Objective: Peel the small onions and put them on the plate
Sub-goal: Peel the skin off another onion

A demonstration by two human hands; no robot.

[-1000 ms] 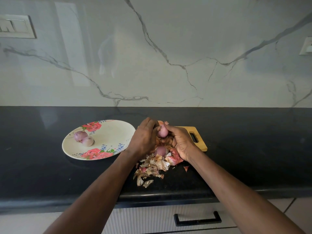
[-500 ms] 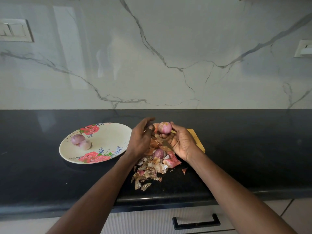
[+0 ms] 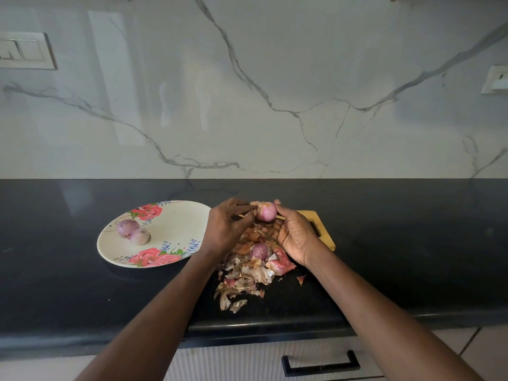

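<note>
A small pink onion (image 3: 266,212) is held above the counter between both hands. My right hand (image 3: 294,234) cups it from the right with curled fingers. My left hand (image 3: 227,226) pinches loose skin at its top left. Below them another small onion (image 3: 259,251) lies among a heap of onion peels (image 3: 247,273). To the left, a cream plate with red roses (image 3: 176,232) holds two peeled onions (image 3: 133,231) side by side.
A wooden cutting board (image 3: 324,237) lies under and behind my right hand, mostly hidden. The black counter (image 3: 412,243) ends at a front edge above white drawers with a black handle (image 3: 321,365). A marble wall rises behind.
The onion has turned in my hands and risen slightly. My left hand opened away from it half a second ago and now pinches the skin at its top again.
</note>
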